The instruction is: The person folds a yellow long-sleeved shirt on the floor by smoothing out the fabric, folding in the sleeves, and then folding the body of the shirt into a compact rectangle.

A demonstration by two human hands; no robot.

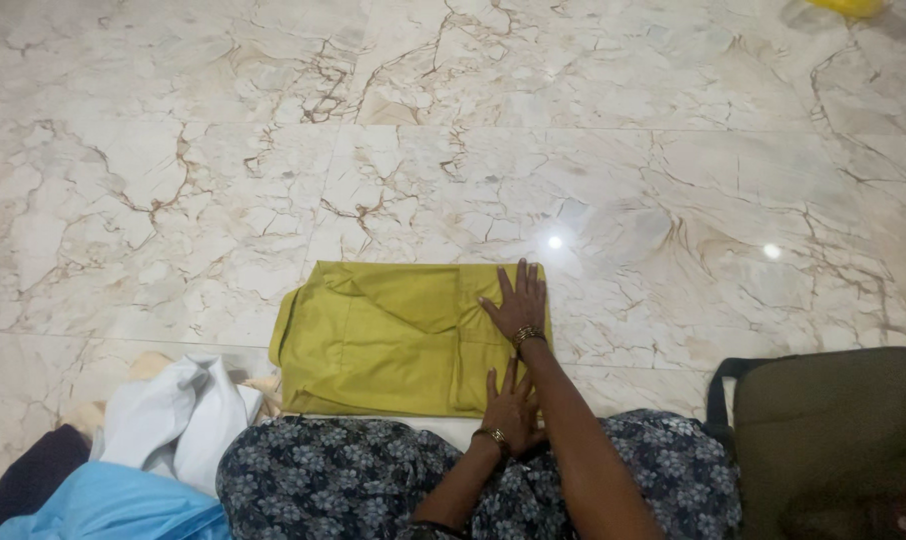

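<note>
Pressing flat on folded olive-yellow garment [393,340]: right hand [518,303] and left hand [513,410], fingers spread, grasping nothing.

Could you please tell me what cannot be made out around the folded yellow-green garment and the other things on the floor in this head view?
- Folded yellow-green garment: its kind; the folds hide its shape, right hand and left hand cover its right end.
- Yellow object: cut off by the top edge.
- Dark bag: cut by right and bottom edges.
- Pile of clothes: overlapping, cut off at the bottom-left corner.
</note>
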